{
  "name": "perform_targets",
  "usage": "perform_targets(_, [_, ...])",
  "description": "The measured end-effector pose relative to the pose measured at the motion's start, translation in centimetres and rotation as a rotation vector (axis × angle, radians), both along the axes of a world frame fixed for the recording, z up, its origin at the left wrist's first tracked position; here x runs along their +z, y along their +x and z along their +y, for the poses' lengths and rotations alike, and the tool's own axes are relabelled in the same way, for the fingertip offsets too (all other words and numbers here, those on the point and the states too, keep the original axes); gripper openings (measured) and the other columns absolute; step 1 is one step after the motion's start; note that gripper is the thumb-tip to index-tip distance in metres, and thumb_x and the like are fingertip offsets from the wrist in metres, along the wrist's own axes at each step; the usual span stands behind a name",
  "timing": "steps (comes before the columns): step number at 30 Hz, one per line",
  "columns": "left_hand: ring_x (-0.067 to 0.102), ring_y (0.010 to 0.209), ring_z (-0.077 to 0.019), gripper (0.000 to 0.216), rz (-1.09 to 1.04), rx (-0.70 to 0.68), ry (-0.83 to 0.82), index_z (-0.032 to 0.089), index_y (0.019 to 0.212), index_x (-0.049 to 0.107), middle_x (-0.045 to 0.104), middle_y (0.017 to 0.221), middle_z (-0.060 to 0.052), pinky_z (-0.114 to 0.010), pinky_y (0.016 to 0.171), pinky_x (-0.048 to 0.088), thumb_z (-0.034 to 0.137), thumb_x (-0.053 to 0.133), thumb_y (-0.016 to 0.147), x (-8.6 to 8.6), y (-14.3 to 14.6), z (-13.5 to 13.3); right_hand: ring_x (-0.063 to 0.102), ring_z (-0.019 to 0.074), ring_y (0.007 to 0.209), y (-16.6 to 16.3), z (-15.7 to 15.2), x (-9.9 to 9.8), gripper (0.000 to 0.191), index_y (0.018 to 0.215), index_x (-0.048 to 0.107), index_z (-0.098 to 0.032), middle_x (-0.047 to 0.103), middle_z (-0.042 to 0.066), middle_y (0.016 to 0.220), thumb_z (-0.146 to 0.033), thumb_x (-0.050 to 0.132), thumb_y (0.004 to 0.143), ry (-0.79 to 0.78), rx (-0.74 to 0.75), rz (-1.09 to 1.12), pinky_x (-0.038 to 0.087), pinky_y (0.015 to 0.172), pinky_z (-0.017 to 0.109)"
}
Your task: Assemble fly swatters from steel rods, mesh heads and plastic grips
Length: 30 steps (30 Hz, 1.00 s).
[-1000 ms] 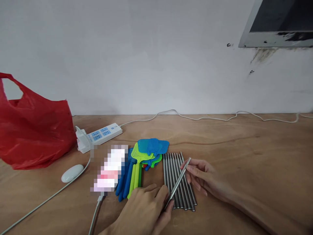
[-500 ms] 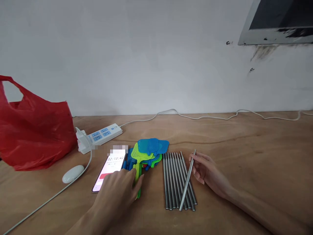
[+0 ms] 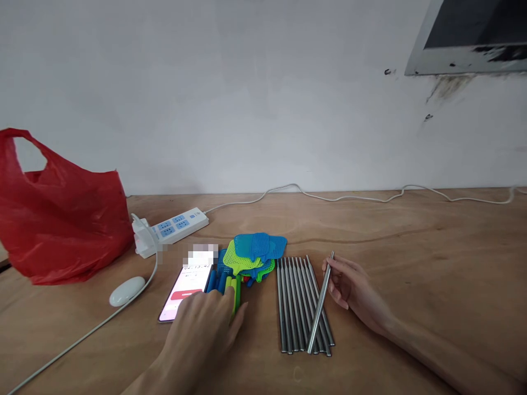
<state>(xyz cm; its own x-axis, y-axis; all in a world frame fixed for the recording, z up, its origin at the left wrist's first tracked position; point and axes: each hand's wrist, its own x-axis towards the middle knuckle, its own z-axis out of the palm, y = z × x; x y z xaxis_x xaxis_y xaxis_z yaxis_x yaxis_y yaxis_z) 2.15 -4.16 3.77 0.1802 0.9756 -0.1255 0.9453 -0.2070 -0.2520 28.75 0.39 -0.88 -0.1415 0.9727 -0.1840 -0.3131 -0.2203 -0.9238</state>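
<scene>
My left hand (image 3: 201,323) lies over the handle ends of a pile of small plastic fly swatters. Its thumb is spread from the index finger beside yellow-green and green handles (image 3: 237,293); the other fingertips are hidden. Blue, yellow and green mesh heads (image 3: 251,247) overlap beyond the hand. In my right hand (image 3: 349,288), thumb and fingers pinch the upper end of a slim metal rod (image 3: 320,307). That rod slants across the right side of a row of several similar metal rods (image 3: 294,307) lying side by side on the wooden table.
A lit phone (image 3: 187,291) lies left of the swatters, partly behind my left hand. Farther left are a white oval device (image 3: 127,291) with a cable, a white power strip (image 3: 181,224) and a red plastic bag (image 3: 66,219). A thin white cord (image 3: 341,197) runs along the wall.
My left hand has shifted slightly down and right, covering the lower handle ends. My right hand still holds the rod in nearly the same pose. The view has drifted slightly.
</scene>
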Motion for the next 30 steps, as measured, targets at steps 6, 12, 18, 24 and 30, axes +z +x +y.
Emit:
perform_targets(6, [0.071,0.071,-0.0277,0.027,-0.083,0.024,0.041,0.016,0.087,0.07,0.07,0.07,-0.01,-0.029,0.06,0.046,0.029,0.048,0.096,-0.33,0.1,-0.29,0.042,0.0072,0.039,-0.01,0.09,0.03,0.037,0.076,0.063,-0.019,0.052,-0.004,0.053,-0.054,0.074,0.075,0.01,-0.019,-0.004,0.029,0.033,0.017])
perform_targets(12, [0.072,0.07,-0.0325,0.034,-0.009,0.029,-0.047,0.016,0.092,0.069,0.073,0.077,-0.012,-0.034,0.056,0.046,0.022,0.037,0.099,0.05,0.19,-0.44,0.042,0.0065,0.039,0.1,0.09,-0.12,0.037,0.077,0.063,-0.018,0.053,-0.004,0.053,-0.054,0.073,0.077,0.01,-0.014,0.025,0.028,0.033,0.015])
perform_targets(18, [0.071,0.07,-0.0302,0.035,0.005,0.008,-0.011,0.015,0.09,0.071,0.072,0.074,-0.013,-0.033,0.059,0.047,0.026,0.039,0.099,-0.27,0.18,-0.55,0.042,0.0067,0.039,0.05,0.07,0.01,0.037,0.077,0.064,-0.018,0.053,-0.004,0.051,-0.054,0.073,0.077,0.018,-0.015,0.014,0.028,0.033,0.015])
perform_targets(24, [0.07,0.069,-0.0308,0.033,-0.029,0.019,-0.051,0.016,0.082,0.069,0.071,0.074,-0.011,-0.036,0.061,0.047,0.028,0.042,0.096,0.1,0.4,-0.69,0.04,0.0067,0.038,-0.02,-0.01,0.28,0.038,0.076,0.063,-0.019,0.053,-0.004,0.05,-0.055,0.075,0.073,0.013,-0.024,0.005,0.027,0.032,0.016])
perform_targets(30, [0.071,0.071,-0.032,0.031,-0.017,0.027,-0.06,0.017,0.08,0.069,0.071,0.073,-0.011,-0.038,0.063,0.048,0.027,0.044,0.094,0.27,0.49,-0.82,0.041,0.0062,0.039,-0.09,-0.08,0.39,0.042,0.074,0.063,-0.018,0.053,-0.004,0.051,-0.057,0.077,0.07,0.006,-0.023,0.002,0.028,0.032,0.015])
